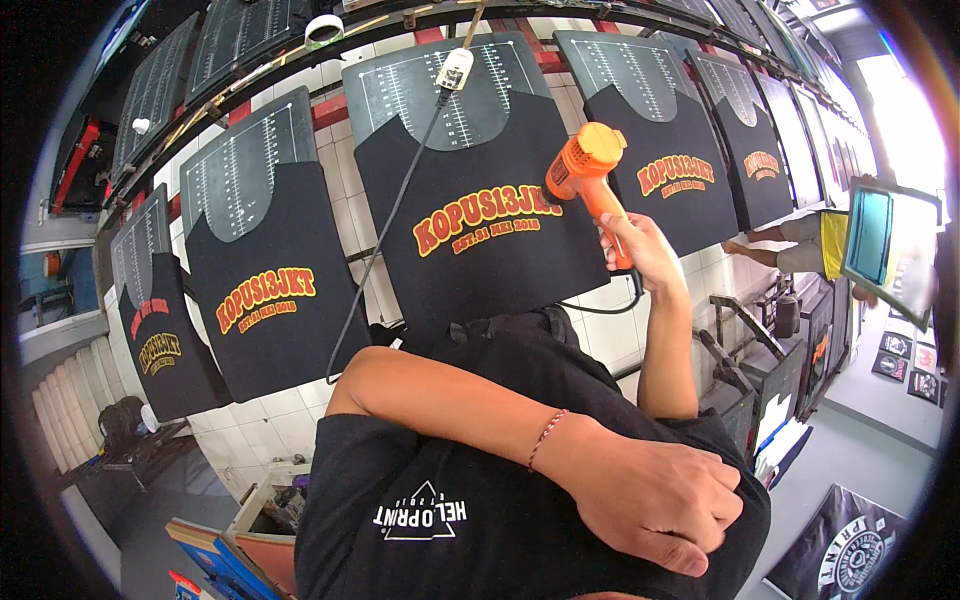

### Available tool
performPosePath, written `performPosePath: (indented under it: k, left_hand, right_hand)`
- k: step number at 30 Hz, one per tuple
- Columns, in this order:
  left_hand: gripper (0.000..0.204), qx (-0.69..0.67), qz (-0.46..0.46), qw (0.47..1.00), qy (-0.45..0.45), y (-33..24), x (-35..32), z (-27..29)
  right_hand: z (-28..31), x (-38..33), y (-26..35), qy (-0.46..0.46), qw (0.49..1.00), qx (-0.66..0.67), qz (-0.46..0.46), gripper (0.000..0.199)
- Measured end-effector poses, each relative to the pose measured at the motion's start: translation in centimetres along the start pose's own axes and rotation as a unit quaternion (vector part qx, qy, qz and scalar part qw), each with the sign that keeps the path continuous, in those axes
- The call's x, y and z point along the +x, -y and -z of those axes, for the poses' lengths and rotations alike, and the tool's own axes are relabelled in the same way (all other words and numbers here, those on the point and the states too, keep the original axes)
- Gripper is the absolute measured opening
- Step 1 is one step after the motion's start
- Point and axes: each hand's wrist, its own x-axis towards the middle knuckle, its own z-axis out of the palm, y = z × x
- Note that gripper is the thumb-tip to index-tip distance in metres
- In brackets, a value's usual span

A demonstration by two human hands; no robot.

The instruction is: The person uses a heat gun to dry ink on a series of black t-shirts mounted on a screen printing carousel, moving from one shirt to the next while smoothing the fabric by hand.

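My right hand grips the handle of an orange heat gun, held up with its nozzle towards the yellow and red print on a black shirt stretched over a dark board. My left forearm lies across my chest, a thin bracelet on the wrist. My left hand rests empty against my black shirt near my right elbow, its fingers loosely curled. The gun's black cable runs up over the board to a white plug.
Several more boards with printed black shirts stand in a row along a white tiled wall. A tape roll sits on the rail above. At the right another person holds a framed screen. Printed sheets lie on the floor.
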Motion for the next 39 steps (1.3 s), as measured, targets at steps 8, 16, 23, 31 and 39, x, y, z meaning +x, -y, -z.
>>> performPosePath:
  k: [8,16,23,31,39]
  left_hand:
    - [0.042,0.033,-0.015,0.999,-0.013,0.5,-0.3,-0.7]
    - [0.042,0.051,-0.031,0.998,-0.020,0.0,-0.5,-0.2]
    - [0.024,0.568,0.391,0.564,-0.454,-1.7,-19.0,9.8]
    - [0.028,0.642,0.614,0.182,-0.422,-1.2,-37.8,1.3]
    - [0.031,0.653,0.510,0.075,-0.555,-2.1,-41.6,-3.0]
  right_hand:
    - [0.6,-1.6,-0.9,-0.002,1.000,0.001,-0.003,0.024]
    - [-0.9,-2.5,-2.1,0.051,0.998,0.021,-0.015,0.027]
    - [-1.3,-3.6,-4.3,0.026,0.999,0.026,-0.002,0.026]
    - [-1.0,-3.7,-3.3,0.055,0.998,0.032,-0.012,0.027]
    - [-1.8,-3.3,-3.2,0.089,0.994,0.059,-0.005,0.029]
